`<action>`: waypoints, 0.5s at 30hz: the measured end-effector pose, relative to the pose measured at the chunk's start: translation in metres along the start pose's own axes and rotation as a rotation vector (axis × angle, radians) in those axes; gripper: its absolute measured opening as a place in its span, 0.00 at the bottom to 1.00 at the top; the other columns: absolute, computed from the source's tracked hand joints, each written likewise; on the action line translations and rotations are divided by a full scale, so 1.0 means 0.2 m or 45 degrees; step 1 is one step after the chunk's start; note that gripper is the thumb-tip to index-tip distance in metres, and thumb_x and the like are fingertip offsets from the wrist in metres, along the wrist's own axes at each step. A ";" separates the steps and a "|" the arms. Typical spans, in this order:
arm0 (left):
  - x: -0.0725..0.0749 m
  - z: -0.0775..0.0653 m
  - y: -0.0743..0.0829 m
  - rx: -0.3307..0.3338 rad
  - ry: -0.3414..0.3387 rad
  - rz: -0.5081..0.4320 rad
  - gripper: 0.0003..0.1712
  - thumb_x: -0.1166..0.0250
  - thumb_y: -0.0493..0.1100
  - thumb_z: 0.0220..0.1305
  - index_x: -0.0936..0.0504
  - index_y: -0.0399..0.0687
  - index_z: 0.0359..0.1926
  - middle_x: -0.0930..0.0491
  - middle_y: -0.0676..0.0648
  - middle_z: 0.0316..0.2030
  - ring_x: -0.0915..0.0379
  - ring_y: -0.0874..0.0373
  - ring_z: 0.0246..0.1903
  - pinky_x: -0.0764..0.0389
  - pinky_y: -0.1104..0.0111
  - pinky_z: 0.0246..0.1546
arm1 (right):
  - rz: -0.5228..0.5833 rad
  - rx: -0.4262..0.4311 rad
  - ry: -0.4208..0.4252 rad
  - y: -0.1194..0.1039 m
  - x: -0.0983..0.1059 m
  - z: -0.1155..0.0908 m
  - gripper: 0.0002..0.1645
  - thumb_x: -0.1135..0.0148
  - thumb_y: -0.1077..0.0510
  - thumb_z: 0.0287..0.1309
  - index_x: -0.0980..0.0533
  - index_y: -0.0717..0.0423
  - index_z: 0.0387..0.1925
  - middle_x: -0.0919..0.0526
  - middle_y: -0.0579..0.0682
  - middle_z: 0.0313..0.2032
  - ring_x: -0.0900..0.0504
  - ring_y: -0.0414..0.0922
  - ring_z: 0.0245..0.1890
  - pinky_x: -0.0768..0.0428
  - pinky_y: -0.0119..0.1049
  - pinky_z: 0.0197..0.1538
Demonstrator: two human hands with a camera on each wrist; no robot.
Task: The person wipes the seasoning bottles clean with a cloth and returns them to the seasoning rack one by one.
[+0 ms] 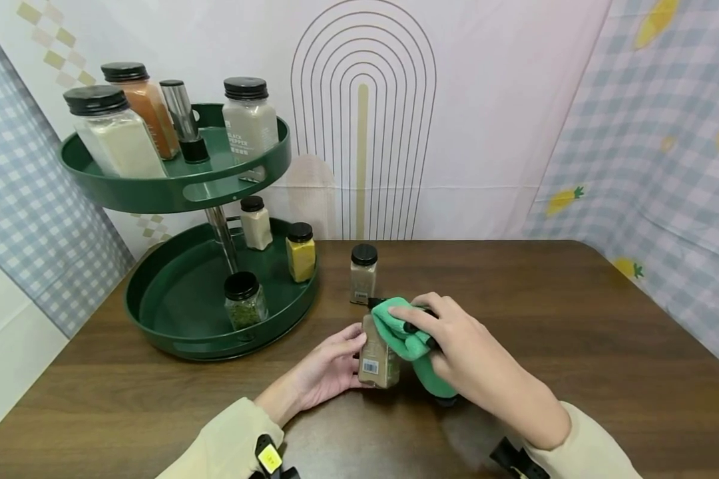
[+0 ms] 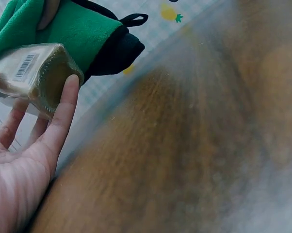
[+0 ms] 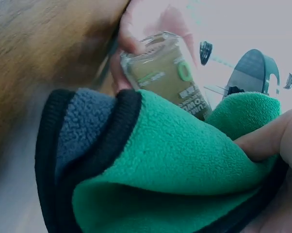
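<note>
My left hand [image 1: 326, 369] grips a square clear spice jar [image 1: 376, 369] of brown powder, tilted over the table, with the thumb on one side. One finger reaches across the jar's bottom [image 2: 56, 90] in the left wrist view. A folded green cloth [image 1: 403, 336] with black trim is gathered in my right hand [image 1: 464, 346] and covers the jar's top. In the right wrist view, the cloth [image 3: 170, 150] shows a grey underside, and the jar's label [image 3: 189, 97] has white lettering and a green mark. The jar's lid is mostly hidden by cloth and fingers.
Behind the hands stands another black-lidded jar [image 1: 363, 274] on the wooden table [image 1: 515, 286]. To the left is a green two-tier turntable rack [image 1: 174, 189]. Its upper tray holds large jars and a silver-and-black cylinder [image 1: 184, 120]; smaller jars, one yellow [image 1: 301, 256], stand below.
</note>
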State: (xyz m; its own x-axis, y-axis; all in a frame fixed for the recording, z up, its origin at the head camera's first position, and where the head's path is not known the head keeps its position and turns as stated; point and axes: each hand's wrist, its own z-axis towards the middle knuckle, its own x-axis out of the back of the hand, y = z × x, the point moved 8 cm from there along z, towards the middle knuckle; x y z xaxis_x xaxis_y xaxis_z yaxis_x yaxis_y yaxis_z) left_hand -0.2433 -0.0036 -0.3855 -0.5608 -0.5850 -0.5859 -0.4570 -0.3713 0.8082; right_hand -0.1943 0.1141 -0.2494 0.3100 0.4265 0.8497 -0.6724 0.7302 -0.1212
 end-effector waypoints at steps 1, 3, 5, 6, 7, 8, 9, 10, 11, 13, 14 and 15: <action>0.00 0.00 0.00 -0.006 0.003 -0.002 0.30 0.52 0.46 0.70 0.52 0.49 0.69 0.35 0.45 0.57 0.30 0.51 0.52 0.26 0.56 0.50 | 0.001 0.006 -0.021 0.00 0.00 0.00 0.41 0.49 0.80 0.39 0.25 0.45 0.54 0.25 0.48 0.46 0.25 0.44 0.45 0.22 0.38 0.42; 0.01 0.00 0.01 -0.016 0.022 -0.014 0.31 0.52 0.46 0.71 0.54 0.49 0.69 0.37 0.44 0.59 0.31 0.51 0.53 0.27 0.55 0.52 | 0.007 0.029 -0.084 -0.02 -0.02 0.00 0.41 0.48 0.80 0.39 0.25 0.44 0.54 0.25 0.48 0.46 0.24 0.44 0.44 0.22 0.37 0.42; 0.02 0.00 0.01 -0.029 0.039 -0.027 0.33 0.53 0.47 0.71 0.57 0.51 0.70 0.41 0.43 0.62 0.32 0.51 0.54 0.30 0.52 0.56 | 0.016 0.072 -0.154 -0.04 -0.03 0.00 0.40 0.47 0.79 0.40 0.25 0.44 0.54 0.25 0.48 0.46 0.24 0.43 0.43 0.22 0.37 0.41; 0.02 0.00 0.01 -0.034 0.046 -0.040 0.34 0.53 0.47 0.72 0.59 0.51 0.71 0.44 0.42 0.64 0.33 0.50 0.55 0.33 0.50 0.58 | 0.022 0.094 -0.190 -0.05 -0.05 0.00 0.39 0.47 0.79 0.41 0.24 0.44 0.53 0.25 0.48 0.45 0.25 0.43 0.43 0.22 0.36 0.41; 0.03 0.00 0.01 -0.036 0.057 -0.052 0.35 0.54 0.48 0.72 0.62 0.52 0.71 0.47 0.41 0.66 0.33 0.51 0.56 0.36 0.48 0.60 | 0.026 0.119 -0.223 -0.06 -0.06 0.00 0.38 0.47 0.78 0.41 0.24 0.44 0.53 0.25 0.48 0.44 0.25 0.42 0.42 0.22 0.35 0.41; 0.03 0.00 0.01 -0.040 0.065 -0.053 0.37 0.54 0.49 0.72 0.65 0.51 0.72 0.50 0.40 0.68 0.34 0.51 0.56 0.39 0.47 0.62 | 0.028 0.142 -0.255 -0.07 -0.06 -0.01 0.37 0.47 0.78 0.42 0.23 0.44 0.52 0.25 0.48 0.44 0.25 0.42 0.41 0.23 0.35 0.41; 0.03 0.00 0.01 -0.042 0.077 -0.060 0.39 0.54 0.49 0.72 0.69 0.52 0.72 0.54 0.40 0.69 0.35 0.51 0.57 0.41 0.47 0.63 | 0.034 0.164 -0.281 -0.08 -0.07 -0.02 0.37 0.47 0.78 0.42 0.23 0.44 0.52 0.25 0.48 0.43 0.25 0.41 0.40 0.23 0.34 0.41; 0.03 0.01 0.01 -0.043 0.079 -0.061 0.39 0.55 0.49 0.72 0.69 0.52 0.72 0.54 0.39 0.69 0.36 0.52 0.57 0.41 0.47 0.63 | 0.039 0.181 -0.302 -0.09 -0.08 -0.02 0.37 0.47 0.78 0.41 0.23 0.43 0.51 0.25 0.47 0.43 0.26 0.41 0.40 0.23 0.34 0.41; 0.04 0.01 0.01 -0.042 0.087 -0.068 0.39 0.55 0.49 0.72 0.70 0.52 0.72 0.54 0.39 0.69 0.37 0.52 0.58 0.40 0.49 0.63 | 0.045 0.195 -0.322 -0.10 -0.09 -0.03 0.37 0.48 0.78 0.41 0.22 0.42 0.51 0.25 0.46 0.42 0.26 0.40 0.39 0.23 0.33 0.41; 0.04 0.00 0.01 -0.036 0.106 -0.076 0.39 0.55 0.48 0.72 0.70 0.53 0.72 0.55 0.39 0.69 0.40 0.51 0.59 0.37 0.52 0.61 | 0.054 0.220 -0.369 -0.11 -0.10 -0.04 0.38 0.48 0.78 0.41 0.22 0.40 0.50 0.25 0.44 0.41 0.27 0.39 0.38 0.24 0.31 0.40; 0.04 0.00 0.01 -0.037 0.106 -0.073 0.39 0.55 0.48 0.72 0.70 0.53 0.72 0.56 0.39 0.69 0.41 0.51 0.60 0.36 0.53 0.60 | 0.057 0.228 -0.397 -0.12 -0.10 -0.05 0.38 0.48 0.78 0.40 0.22 0.39 0.49 0.26 0.43 0.40 0.27 0.39 0.37 0.24 0.30 0.39; 0.04 0.00 0.00 -0.034 0.111 -0.081 0.38 0.55 0.48 0.72 0.69 0.54 0.72 0.55 0.40 0.69 0.43 0.50 0.61 0.35 0.54 0.59 | 0.065 0.229 -0.433 -0.12 -0.11 -0.06 0.38 0.49 0.78 0.40 0.22 0.39 0.49 0.26 0.41 0.39 0.28 0.38 0.37 0.25 0.29 0.39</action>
State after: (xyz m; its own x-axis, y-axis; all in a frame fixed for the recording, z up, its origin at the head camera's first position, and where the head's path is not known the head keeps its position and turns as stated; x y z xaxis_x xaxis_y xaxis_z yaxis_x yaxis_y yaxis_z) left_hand -0.2482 -0.0091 -0.3896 -0.4685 -0.6199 -0.6295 -0.4704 -0.4281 0.7717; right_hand -0.1771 0.0932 -0.2706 0.0530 0.2365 0.9702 -0.7979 0.5942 -0.1013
